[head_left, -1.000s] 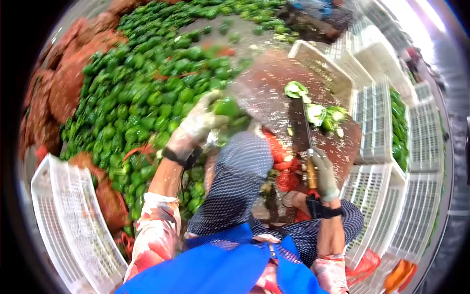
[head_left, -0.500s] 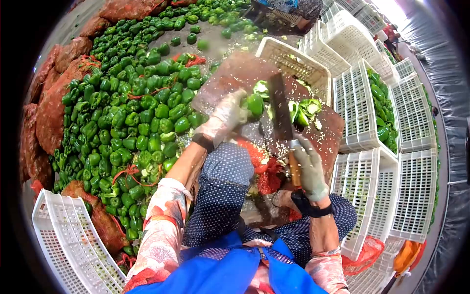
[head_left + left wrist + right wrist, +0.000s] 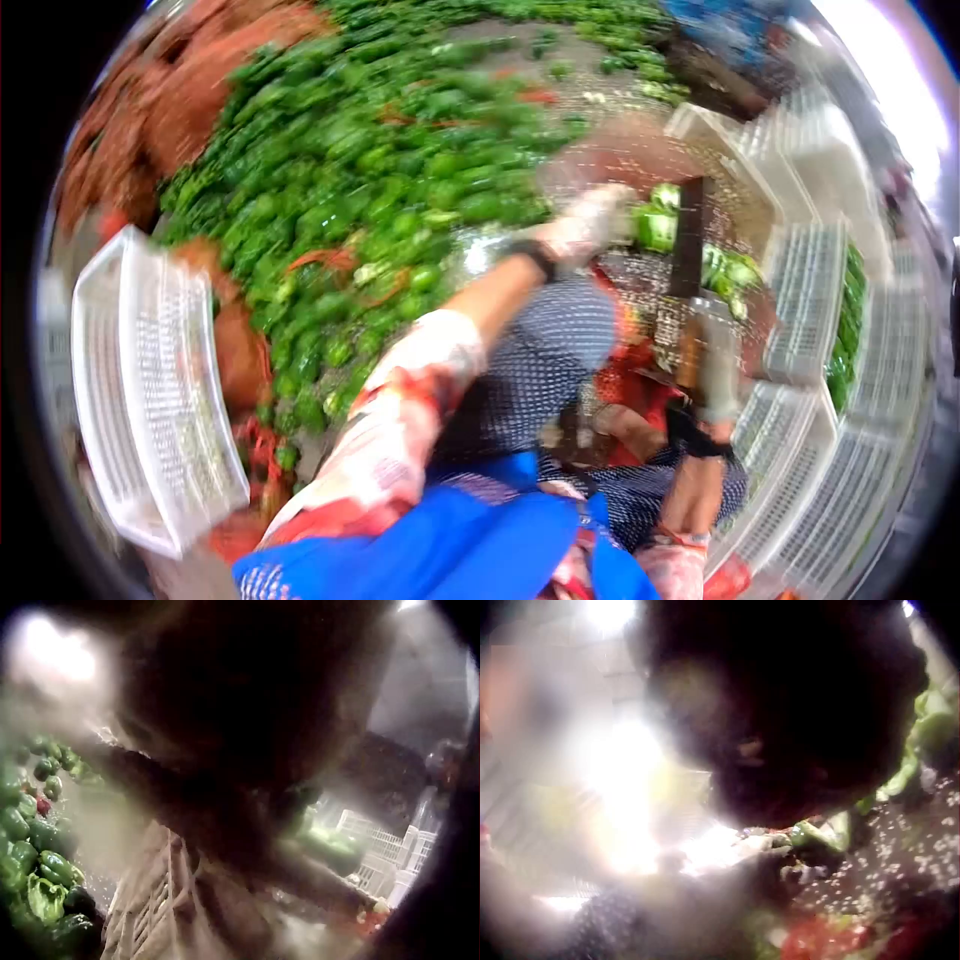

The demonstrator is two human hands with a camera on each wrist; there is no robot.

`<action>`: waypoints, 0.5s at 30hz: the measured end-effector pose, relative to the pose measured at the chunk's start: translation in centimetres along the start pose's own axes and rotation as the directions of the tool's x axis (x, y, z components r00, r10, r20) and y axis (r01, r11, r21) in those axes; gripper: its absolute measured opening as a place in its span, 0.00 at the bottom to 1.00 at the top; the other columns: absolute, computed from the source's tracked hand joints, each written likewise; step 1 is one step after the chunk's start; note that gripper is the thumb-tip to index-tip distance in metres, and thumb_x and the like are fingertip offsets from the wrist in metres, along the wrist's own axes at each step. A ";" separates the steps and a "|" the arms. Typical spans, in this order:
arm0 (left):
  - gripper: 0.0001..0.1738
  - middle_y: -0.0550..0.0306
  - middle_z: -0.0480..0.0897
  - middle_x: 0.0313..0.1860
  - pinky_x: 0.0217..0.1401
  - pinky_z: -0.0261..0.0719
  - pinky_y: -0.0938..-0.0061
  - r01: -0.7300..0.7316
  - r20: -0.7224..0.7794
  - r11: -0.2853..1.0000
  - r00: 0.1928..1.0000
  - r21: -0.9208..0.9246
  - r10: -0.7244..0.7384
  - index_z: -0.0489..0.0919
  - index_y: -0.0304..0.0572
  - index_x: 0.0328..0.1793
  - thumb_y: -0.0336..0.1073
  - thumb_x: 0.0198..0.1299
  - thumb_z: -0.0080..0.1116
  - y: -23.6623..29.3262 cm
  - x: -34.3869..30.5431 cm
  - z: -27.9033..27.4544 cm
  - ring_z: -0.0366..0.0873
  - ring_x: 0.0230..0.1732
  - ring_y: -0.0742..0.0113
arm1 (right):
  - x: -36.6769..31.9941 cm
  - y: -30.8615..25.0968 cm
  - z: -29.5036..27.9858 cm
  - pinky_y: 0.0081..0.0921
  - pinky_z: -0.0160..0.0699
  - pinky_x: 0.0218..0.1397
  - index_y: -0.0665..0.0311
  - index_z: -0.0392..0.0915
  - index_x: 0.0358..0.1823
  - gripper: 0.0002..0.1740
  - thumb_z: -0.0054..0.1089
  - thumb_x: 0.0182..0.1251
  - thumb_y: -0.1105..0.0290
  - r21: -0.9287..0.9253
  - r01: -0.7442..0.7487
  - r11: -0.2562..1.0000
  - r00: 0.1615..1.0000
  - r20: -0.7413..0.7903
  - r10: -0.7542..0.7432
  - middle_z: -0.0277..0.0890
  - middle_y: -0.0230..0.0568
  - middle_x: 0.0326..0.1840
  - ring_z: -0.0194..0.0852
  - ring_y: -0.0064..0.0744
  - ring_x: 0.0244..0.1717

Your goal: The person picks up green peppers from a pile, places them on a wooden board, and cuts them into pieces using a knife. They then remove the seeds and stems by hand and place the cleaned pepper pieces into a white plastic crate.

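Observation:
My gloved left hand (image 3: 590, 225) is over the cutting board and holds a green bell pepper (image 3: 656, 228) at its fingertips, blurred by motion. In the left wrist view the green pepper (image 3: 330, 847) shows past the dark, blurred hand. My gloved right hand (image 3: 715, 350) grips the wooden handle of a knife. Its broad dark blade (image 3: 688, 235) points away from me, close along the pepper's right side. Cut pepper pieces (image 3: 732, 272) lie right of the blade. The seed-strewn wooden board (image 3: 620, 150) is partly hidden by the hands.
A wide heap of green peppers (image 3: 400, 190) covers the floor to the left, with red mesh sacks (image 3: 210, 90) behind. White plastic crates (image 3: 805, 290) line the right side, some with peppers. Another white crate (image 3: 150, 400) stands at near left. Red netting (image 3: 640, 380) lies below the board.
A second ago the left hand held the pepper over the heap's edge; it has since come right, bringing the pepper beside the knife blade. The right hand keeps its grip. The head view has swung.

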State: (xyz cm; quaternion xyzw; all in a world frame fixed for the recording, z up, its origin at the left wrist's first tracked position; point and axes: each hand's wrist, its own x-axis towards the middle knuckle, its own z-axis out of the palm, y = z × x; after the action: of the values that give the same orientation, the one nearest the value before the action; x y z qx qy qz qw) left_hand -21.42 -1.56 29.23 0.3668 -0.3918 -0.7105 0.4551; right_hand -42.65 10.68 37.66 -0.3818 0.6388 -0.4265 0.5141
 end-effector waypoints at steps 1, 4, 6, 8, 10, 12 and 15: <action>0.19 0.48 0.76 0.51 0.50 0.77 0.66 -0.072 0.031 0.997 0.997 -0.017 0.073 0.72 0.35 0.62 0.27 0.64 0.50 -2.8 1.5 -1.4 0.76 0.48 0.63 | -0.1 -0.1 0.5 0.14 0.69 0.27 0.63 0.73 0.60 0.22 0.53 0.72 0.57 -0.006 0.053 0.999 0.999 0.002 -0.053 0.77 0.30 0.35 0.73 0.17 0.29; 0.11 0.60 0.76 0.35 0.30 0.75 0.73 -0.148 -0.018 0.975 0.989 -0.168 0.147 0.73 0.42 0.54 0.30 0.67 0.51 -4.3 -1.2 -4.8 0.72 0.27 0.71 | -0.1 -0.8 3.0 0.20 0.74 0.44 0.69 0.71 0.62 0.23 0.51 0.73 0.60 -0.425 0.315 0.849 0.943 0.240 -0.230 0.78 0.36 0.46 0.75 0.23 0.43; 0.14 0.61 0.72 0.32 0.27 0.72 0.77 -0.056 -0.213 0.958 0.970 0.282 0.120 0.72 0.37 0.53 0.24 0.62 0.55 -0.8 -7.0 -5.7 0.68 0.24 0.74 | -1.2 -1.6 5.3 0.24 0.70 0.58 0.71 0.70 0.64 0.24 0.49 0.74 0.62 -0.463 0.321 0.826 0.932 0.310 -0.188 0.76 0.40 0.54 0.73 0.27 0.53; 0.31 0.54 0.78 0.43 0.36 0.80 0.78 0.180 -0.317 0.965 0.942 0.188 -0.114 0.63 0.34 0.71 0.33 0.63 0.58 0.7 -15.4 -9.2 0.77 0.35 0.68 | 0.4 0.0 3.5 0.25 0.66 0.63 0.71 0.69 0.64 0.24 0.48 0.75 0.63 -0.517 0.395 0.759 0.904 0.366 -0.222 0.74 0.41 0.57 0.70 0.29 0.58; 0.35 0.39 0.73 0.61 0.56 0.79 0.68 0.241 -0.486 0.970 0.845 -0.029 -0.224 0.61 0.30 0.72 0.39 0.62 0.58 -3.3 -22.6 -15.1 0.77 0.53 0.58 | 2.2 1.7 0.8 0.26 0.65 0.65 0.71 0.69 0.64 0.24 0.47 0.75 0.63 -0.575 0.479 0.664 0.868 0.421 -0.262 0.74 0.40 0.58 0.69 0.29 0.59; 0.34 0.43 0.74 0.61 0.58 0.77 0.67 0.307 -0.734 0.951 0.654 0.036 -0.183 0.63 0.31 0.72 0.41 0.63 0.57 -5.8 -31.3 -18.8 0.75 0.56 0.60 | 2.5 1.8 -1.3 0.30 0.66 0.64 0.71 0.69 0.64 0.24 0.47 0.74 0.64 -0.597 0.344 0.725 0.932 0.314 -0.183 0.71 0.44 0.61 0.68 0.35 0.61; 0.08 0.63 0.72 0.29 0.31 0.73 0.70 0.361 -0.919 0.909 0.247 -0.208 -0.309 0.75 0.45 0.42 0.38 0.64 0.48 -11.9 -43.5 -25.3 0.71 0.28 0.67 | 2.4 2.7 -4.3 0.36 0.67 0.64 0.71 0.68 0.64 0.24 0.50 0.70 0.67 -0.540 0.171 0.824 0.981 0.167 -0.095 0.70 0.51 0.62 0.68 0.46 0.62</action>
State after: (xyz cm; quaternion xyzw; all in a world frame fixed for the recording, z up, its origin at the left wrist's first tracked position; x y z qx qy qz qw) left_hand 10.27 36.72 15.04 0.7919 0.0143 -0.4373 0.4259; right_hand -47.45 10.04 34.80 -0.5850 0.6706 -0.2324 0.3925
